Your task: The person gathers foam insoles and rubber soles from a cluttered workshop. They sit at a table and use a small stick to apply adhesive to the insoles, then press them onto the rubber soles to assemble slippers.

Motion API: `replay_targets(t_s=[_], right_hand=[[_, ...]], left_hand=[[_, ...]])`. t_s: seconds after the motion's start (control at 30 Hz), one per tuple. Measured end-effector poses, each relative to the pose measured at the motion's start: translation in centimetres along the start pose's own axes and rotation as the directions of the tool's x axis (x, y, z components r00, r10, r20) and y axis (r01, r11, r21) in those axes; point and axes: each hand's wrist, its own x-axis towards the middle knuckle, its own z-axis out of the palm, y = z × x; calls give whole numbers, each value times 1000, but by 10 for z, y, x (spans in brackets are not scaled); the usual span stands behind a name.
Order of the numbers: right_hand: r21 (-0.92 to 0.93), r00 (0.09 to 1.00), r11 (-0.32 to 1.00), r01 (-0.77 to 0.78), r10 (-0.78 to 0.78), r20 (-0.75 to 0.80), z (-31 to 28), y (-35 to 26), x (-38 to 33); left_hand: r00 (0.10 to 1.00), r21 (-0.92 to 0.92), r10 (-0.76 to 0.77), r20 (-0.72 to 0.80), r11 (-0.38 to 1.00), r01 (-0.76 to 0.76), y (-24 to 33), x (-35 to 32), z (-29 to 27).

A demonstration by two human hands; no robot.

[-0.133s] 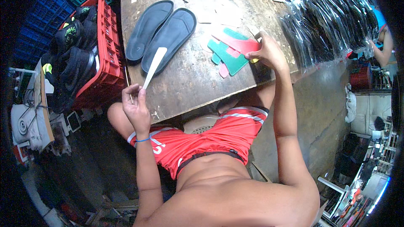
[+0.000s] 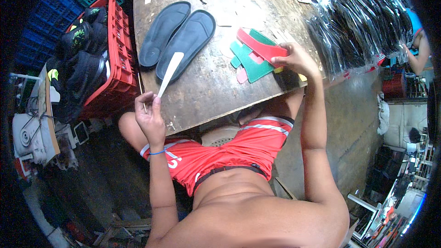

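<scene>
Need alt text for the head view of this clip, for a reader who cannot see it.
Seated at a worn wooden table, a person holds a white strip in the left hand while the right hand grips red and green cut pieces. Two dark insoles lie beyond.

Worn on the head, looking steeply down past the bare torso and red shorts (image 2: 229,149) onto the worn wooden worktable (image 2: 206,87). Wide fisheye, straight table edges bowed toward a dark round rim. Close to the lap and forearms, farther from the tabletop's far end. Red plastic crate (image 2: 120,59) at left, concrete floor (image 2: 353,119) at right. Only one view, nothing shared.
</scene>
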Motion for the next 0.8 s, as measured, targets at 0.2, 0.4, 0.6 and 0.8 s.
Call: replay_targets(t_s=[0.2,0.4,0.6,0.8], right_hand=[[726,983,665,174,-160,-90,-39,3,1],[361,967,928,88,8,-255,-38,-3,44],[-338,927,941,27,-150,-344,57,-3,-14],[-149,970,988,-29,-8,-244,39,-30,-42]], left_hand=[[1000,27,5,1,1000,-5,-1,2,-1],[1000,-20,-22,15,1000,22,-5,4,-5],[1000,49,6,0,999,-6,-4,4,-6],[1000,8,-18,21,1000,18,3,4,2]])
